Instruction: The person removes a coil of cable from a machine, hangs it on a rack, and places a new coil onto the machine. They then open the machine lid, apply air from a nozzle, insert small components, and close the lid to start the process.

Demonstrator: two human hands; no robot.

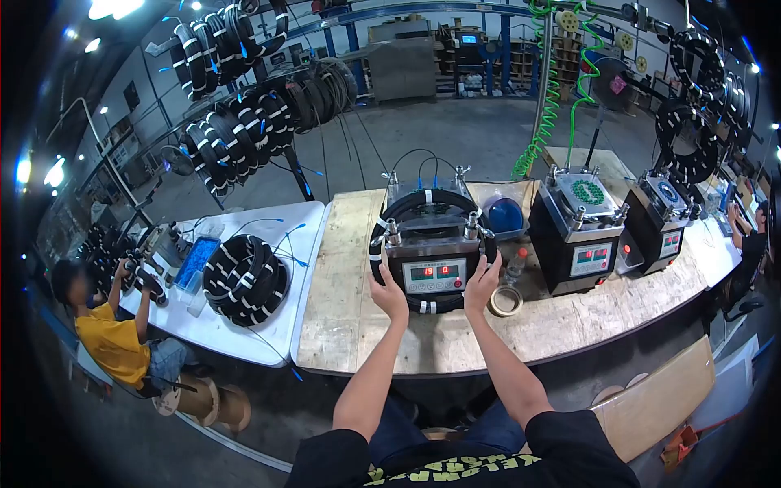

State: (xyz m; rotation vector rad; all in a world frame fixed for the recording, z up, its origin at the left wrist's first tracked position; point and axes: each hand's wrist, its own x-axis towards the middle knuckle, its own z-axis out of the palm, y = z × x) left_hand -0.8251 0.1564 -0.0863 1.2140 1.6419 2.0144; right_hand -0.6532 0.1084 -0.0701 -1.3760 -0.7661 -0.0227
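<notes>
A ring-shaped coil of black cable (457, 198) with white tape bands stands upright at the middle of the wooden bench. My left hand (390, 294) grips its lower left side, and my right hand (482, 286) grips its lower right side. Through the ring shows a bench machine (434, 275) with a red digital display and metal clamps on top. Whether the coil touches the machine is hard to see. Thin cables with blue ends (429, 180) rise from behind the coil's top.
Right of the coil are a tape roll (505, 302), a bottle (517, 265), a blue bowl (505, 215) and a second machine (576, 232). On the left white table lies a coil pile (245, 281); a person in yellow (114, 342) works there. Coils hang overhead (236, 138).
</notes>
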